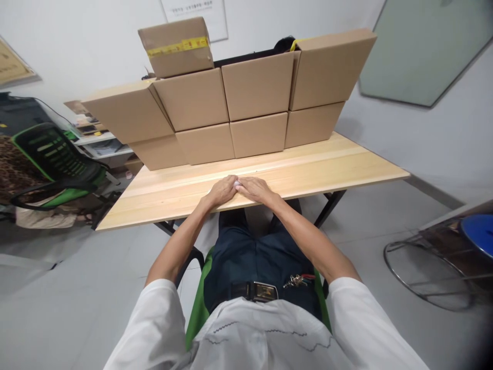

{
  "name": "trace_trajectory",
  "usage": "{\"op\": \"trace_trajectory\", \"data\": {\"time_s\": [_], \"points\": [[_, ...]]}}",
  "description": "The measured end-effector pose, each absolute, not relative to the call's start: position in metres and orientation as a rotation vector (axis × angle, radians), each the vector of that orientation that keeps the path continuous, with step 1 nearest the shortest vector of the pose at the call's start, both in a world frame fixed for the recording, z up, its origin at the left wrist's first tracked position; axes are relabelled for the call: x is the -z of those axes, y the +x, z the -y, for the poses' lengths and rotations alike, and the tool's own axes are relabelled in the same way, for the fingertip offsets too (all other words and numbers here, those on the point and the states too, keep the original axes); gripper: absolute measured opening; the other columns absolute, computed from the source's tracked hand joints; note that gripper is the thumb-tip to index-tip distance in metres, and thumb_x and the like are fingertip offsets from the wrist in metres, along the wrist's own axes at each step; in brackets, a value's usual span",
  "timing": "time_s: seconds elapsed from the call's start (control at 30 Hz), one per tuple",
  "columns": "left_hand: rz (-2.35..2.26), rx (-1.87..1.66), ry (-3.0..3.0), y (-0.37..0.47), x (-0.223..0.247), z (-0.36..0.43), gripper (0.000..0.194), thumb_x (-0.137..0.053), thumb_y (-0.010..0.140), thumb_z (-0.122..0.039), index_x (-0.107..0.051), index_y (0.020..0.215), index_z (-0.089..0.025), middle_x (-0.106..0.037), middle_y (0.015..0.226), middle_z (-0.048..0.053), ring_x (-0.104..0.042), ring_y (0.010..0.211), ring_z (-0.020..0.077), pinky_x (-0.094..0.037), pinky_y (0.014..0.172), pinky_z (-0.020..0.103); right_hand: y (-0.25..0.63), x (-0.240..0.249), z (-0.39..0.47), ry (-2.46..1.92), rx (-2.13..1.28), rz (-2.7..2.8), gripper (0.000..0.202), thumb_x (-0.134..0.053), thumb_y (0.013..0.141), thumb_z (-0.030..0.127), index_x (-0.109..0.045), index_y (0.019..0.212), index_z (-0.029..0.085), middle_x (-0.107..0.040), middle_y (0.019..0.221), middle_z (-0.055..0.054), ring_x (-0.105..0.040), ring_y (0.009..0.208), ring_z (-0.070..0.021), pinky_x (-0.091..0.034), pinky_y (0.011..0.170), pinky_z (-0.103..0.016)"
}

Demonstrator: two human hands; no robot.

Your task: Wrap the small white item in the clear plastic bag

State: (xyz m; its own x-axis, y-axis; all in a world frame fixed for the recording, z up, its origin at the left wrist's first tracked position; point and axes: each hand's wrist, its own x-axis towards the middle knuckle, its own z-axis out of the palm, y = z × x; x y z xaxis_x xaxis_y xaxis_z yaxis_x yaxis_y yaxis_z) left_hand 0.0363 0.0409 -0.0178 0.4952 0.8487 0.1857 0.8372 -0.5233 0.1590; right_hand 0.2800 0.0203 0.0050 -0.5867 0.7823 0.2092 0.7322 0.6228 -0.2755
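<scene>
Wooden table (308,164): bears everything here.
White object (237,181): small, on the table's near edge, pinched between both hands.
Left hand (222,191): fingertips closed on it.
Right hand (256,189): likewise.
Boxes (231,103): stacked along the table's far side.

Materials and surface finishes at a seated workstation.

Table (308,164): pale wood, smooth, faint satin sheen, visible grain lines. Boxes (256,85): matt brown cardboard, one bound with glossy yellow tape (177,47). Small white object (236,181) between left hand (222,191) and right hand (254,189): material cannot be told. Shirt (265,334): matt white cloth. Belt buckle (264,291): shiny metal. Stool (481,234): glossy blue plastic seat, polished metal frame. Floor (77,288): smooth, matt grey.
</scene>
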Motion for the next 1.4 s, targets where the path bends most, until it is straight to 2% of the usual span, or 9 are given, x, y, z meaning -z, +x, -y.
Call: {"op": "trace_trajectory", "data": {"time_s": [0.3,0.5,0.67,0.83,0.97,1.1,1.17,1.27,1.4], "points": [[-1.541,-0.384,2.626,0.04,0.011,-0.038,0.036,-0.058,0.124,-0.039,-0.076,0.15,-0.022,-0.085,0.161,0.022,-0.082,0.154,0.0395,-0.065,0.138,0.058,0.282,0.003,-0.025,-1.232,-0.212,2.532,0.049,-0.058,0.138,0.04,-0.082,0.175,0.02,-0.078,0.186,-0.016,-0.074,0.175,-0.0322,-0.055,0.146,-0.043],[-1.586,-0.353,2.617,0.043,0.011,-0.034,0.042,-0.059,0.127,-0.046,-0.076,0.153,-0.017,-0.084,0.159,0.025,-0.083,0.147,0.0427,-0.065,0.133,0.058,0.282,-0.008,-0.019,-1.313,-0.19,2.587,0.053,-0.052,0.14,0.041,-0.083,0.168,0.007,-0.082,0.178,-0.024,-0.073,0.174,-0.0358,-0.052,0.147,-0.042],[-1.639,-0.419,2.625,0.045,0.016,-0.032,0.035,-0.06,0.128,-0.042,-0.077,0.15,-0.021,-0.085,0.153,0.022,-0.083,0.14,0.0399,-0.066,0.126,0.053,0.282,-0.011,-0.016,-1.368,-0.201,2.561,0.057,-0.046,0.141,0.041,-0.083,0.167,0.006,-0.081,0.179,-0.024,-0.074,0.173,-0.037,-0.052,0.145,-0.042],[-1.726,-0.429,2.577,0.05,0.018,-0.036,0.039,-0.054,0.134,-0.043,-0.076,0.154,-0.018,-0.082,0.157,0.026,-0.082,0.146,0.0416,-0.064,0.13,0.053,0.289,-0.015,-0.01,-1.444,-0.22,2.453,0.061,-0.036,0.142,0.037,-0.087,0.16,0.01,-0.086,0.17,-0.023,-0.079,0.162,-0.0394,-0.06,0.133,-0.046],[-1.77,-0.44,2.55,0.057,0.016,-0.043,0.04,-0.051,0.134,-0.037,-0.075,0.16,-0.017,-0.081,0.163,0.028,-0.079,0.155,0.0426,-0.062,0.137,0.055,0.29,-0.019,-0.008,-1.48,-0.247,2.435,0.064,-0.032,0.143,0.04,-0.087,0.161,0.011,-0.086,0.171,-0.023,-0.078,0.165,-0.0386,-0.059,0.133,-0.044],[-1.768,-0.428,2.499,0.06,0.012,-0.047,0.052,-0.049,0.133,-0.035,-0.068,0.174,-0.01,-0.076,0.175,0.033,-0.074,0.168,0.0447,-0.057,0.146,0.058,0.288,-0.02,-0.009,-1.501,-0.257,2.429,0.065,-0.033,0.143,0.042,-0.088,0.158,0.012,-0.087,0.169,-0.023,-0.078,0.164,-0.0383,-0.06,0.13,-0.044],[-1.74,-0.421,2.488,0.056,0.011,-0.048,0.068,-0.059,0.13,-0.041,-0.057,0.189,-0.007,-0.065,0.192,0.035,-0.064,0.183,0.0466,-0.048,0.155,0.06,0.289,-0.019,-0.01,-1.489,-0.262,2.423,0.064,-0.033,0.142,0.04,-0.089,0.156,0.011,-0.088,0.168,-0.024,-0.079,0.161,-0.0389,-0.06,0.129,-0.044],[-1.69,-0.431,2.48,0.035,0.005,-0.051,0.103,-0.074,0.122,-0.064,-0.04,0.203,-0.011,-0.042,0.212,0.032,-0.039,0.2,0.0517,-0.029,0.165,0.07,0.291,-0.015,-0.012,-1.459,-0.283,2.403,0.062,-0.034,0.142,0.039,-0.088,0.156,0.012,-0.088,0.166,-0.023,-0.081,0.158,-0.0392,-0.061,0.127,-0.045],[-1.578,-0.629,2.456,-0.015,-0.017,-0.057,0.115,-0.057,0.122,-0.096,-0.035,0.207,-0.02,-0.036,0.216,0.028,-0.023,0.207,0.0492,-0.018,0.167,0.074,0.295,-0.007,-0.016,-1.406,-0.295,2.35,0.064,-0.031,0.141,0.04,-0.088,0.156,0.015,-0.089,0.164,-0.021,-0.082,0.156,-0.0385,-0.061,0.125,-0.044]]}}
